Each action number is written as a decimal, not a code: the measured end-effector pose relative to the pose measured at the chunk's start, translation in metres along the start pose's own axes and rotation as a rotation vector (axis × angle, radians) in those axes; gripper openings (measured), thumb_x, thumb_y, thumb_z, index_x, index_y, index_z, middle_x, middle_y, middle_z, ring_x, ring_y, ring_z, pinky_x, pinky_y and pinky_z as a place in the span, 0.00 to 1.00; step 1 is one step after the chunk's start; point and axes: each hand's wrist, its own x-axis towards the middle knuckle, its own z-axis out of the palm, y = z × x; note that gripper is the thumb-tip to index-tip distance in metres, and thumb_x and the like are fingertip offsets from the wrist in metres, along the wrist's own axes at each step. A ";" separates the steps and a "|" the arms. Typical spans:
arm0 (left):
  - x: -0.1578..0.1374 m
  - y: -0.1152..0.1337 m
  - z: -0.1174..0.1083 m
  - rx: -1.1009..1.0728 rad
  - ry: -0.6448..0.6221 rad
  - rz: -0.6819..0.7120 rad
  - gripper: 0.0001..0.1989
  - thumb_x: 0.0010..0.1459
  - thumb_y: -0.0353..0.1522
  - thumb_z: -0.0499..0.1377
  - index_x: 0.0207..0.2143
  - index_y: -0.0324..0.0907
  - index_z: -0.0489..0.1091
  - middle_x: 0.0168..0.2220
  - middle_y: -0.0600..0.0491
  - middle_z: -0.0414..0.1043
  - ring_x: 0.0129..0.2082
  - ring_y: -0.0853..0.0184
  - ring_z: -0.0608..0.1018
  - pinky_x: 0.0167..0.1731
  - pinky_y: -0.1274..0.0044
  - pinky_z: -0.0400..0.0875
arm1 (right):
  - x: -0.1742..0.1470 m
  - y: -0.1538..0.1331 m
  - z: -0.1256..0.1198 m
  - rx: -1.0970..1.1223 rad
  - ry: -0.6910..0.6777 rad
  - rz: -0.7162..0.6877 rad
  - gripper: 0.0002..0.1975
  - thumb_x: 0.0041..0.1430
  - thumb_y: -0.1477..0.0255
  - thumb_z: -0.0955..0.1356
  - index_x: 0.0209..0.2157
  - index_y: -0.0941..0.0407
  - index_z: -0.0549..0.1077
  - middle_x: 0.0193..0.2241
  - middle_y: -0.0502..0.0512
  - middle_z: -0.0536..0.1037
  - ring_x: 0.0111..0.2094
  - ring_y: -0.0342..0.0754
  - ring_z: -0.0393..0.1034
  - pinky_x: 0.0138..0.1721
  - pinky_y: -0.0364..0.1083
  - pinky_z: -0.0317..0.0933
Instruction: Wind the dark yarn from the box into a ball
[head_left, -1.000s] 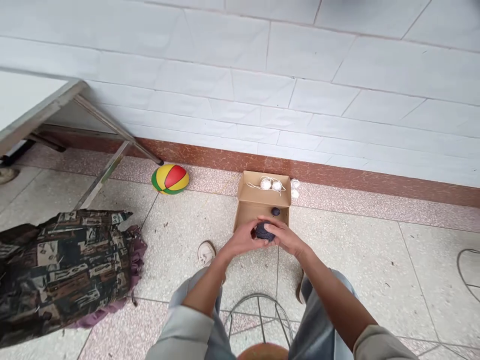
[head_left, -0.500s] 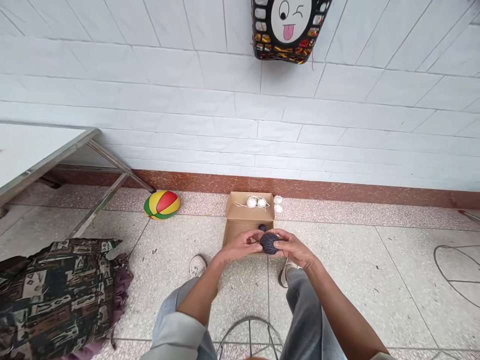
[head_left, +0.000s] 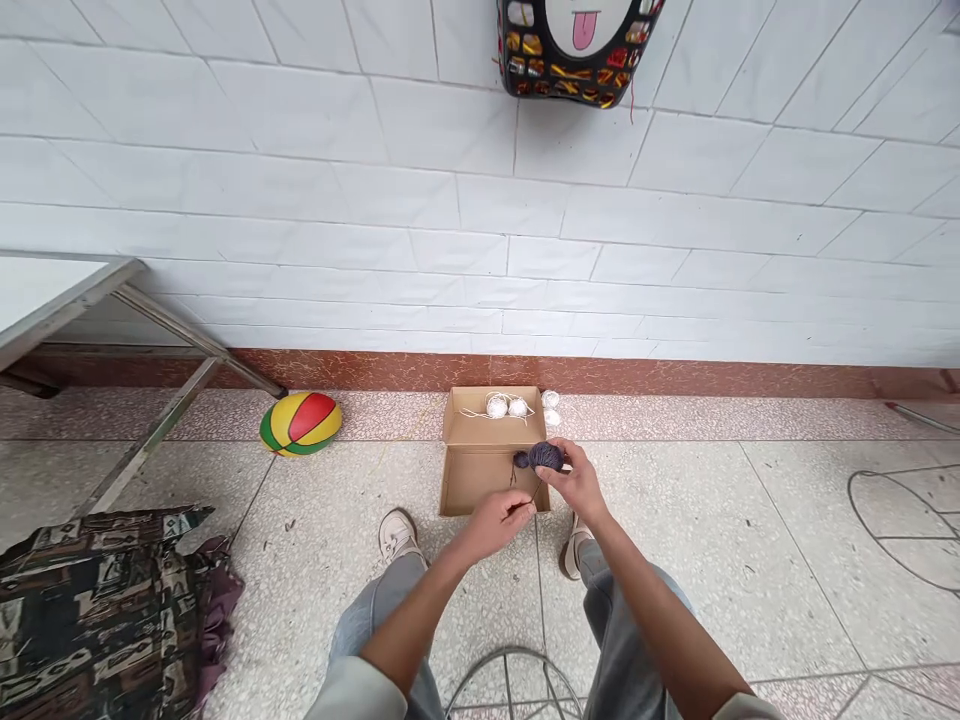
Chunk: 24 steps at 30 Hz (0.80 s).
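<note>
A dark purple-grey ball of yarn [head_left: 546, 456] is gripped by my right hand [head_left: 577, 482] over the right side of an open cardboard box [head_left: 472, 488]. From the ball a dark strand runs down to my left hand [head_left: 498, 522], whose thumb and fingers pinch it near the box's front edge. A smaller dark yarn ball [head_left: 520, 460] lies in the box just left of the held one, with a loose tail hanging from it. Two white yarn balls [head_left: 497, 405] with trailing ends rest in the box's opened lid.
More white balls [head_left: 550, 399] sit right of the lid. A striped ball [head_left: 301, 423] lies left, near a metal-legged table [head_left: 150, 440]. Patterned cloth [head_left: 97, 610] is at lower left. A black basket [head_left: 570, 85] hangs on the tiled wall. Wire frames [head_left: 517, 660] stand below and right.
My right hand has carried the dark yarn ball forward over the box. My left hand has left the ball and drawn back toward me, pulling a strand out between the hands.
</note>
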 end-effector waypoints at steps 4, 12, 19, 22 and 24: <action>0.011 -0.003 -0.017 -0.051 0.144 0.008 0.15 0.59 0.40 0.54 0.28 0.40 0.72 0.26 0.54 0.70 0.28 0.68 0.70 0.31 0.78 0.64 | 0.013 0.015 0.004 -0.123 -0.145 0.035 0.23 0.29 0.70 0.77 0.35 0.53 0.79 0.36 0.53 0.74 0.40 0.53 0.70 0.46 0.54 0.66; 0.029 -0.038 -0.046 -0.108 0.254 -0.039 0.16 0.59 0.42 0.54 0.29 0.40 0.72 0.29 0.53 0.73 0.33 0.66 0.73 0.37 0.76 0.68 | 0.007 0.020 0.027 0.259 -0.697 0.386 0.21 0.38 0.72 0.74 0.39 0.52 0.79 0.33 0.49 0.79 0.33 0.47 0.71 0.35 0.46 0.65; 0.039 -0.048 -0.043 -0.157 0.175 -0.065 0.19 0.62 0.44 0.52 0.32 0.39 0.73 0.29 0.52 0.73 0.32 0.66 0.73 0.35 0.76 0.68 | 0.026 0.008 0.027 0.618 -0.504 0.352 0.24 0.38 0.66 0.78 0.40 0.50 0.74 0.40 0.53 0.79 0.40 0.53 0.75 0.41 0.55 0.71; 0.040 -0.048 -0.035 -0.113 0.113 -0.046 0.18 0.63 0.42 0.52 0.32 0.39 0.74 0.29 0.52 0.73 0.31 0.67 0.73 0.35 0.76 0.68 | 0.041 0.010 0.025 0.598 -0.288 0.225 0.24 0.40 0.62 0.79 0.39 0.50 0.71 0.42 0.53 0.78 0.43 0.54 0.74 0.45 0.57 0.70; 0.040 -0.046 -0.029 -0.078 0.067 -0.030 0.17 0.63 0.41 0.52 0.31 0.39 0.74 0.30 0.51 0.73 0.31 0.67 0.73 0.34 0.77 0.68 | 0.050 0.013 0.024 0.483 -0.145 0.123 0.24 0.42 0.61 0.78 0.39 0.50 0.69 0.40 0.53 0.77 0.42 0.52 0.73 0.45 0.55 0.70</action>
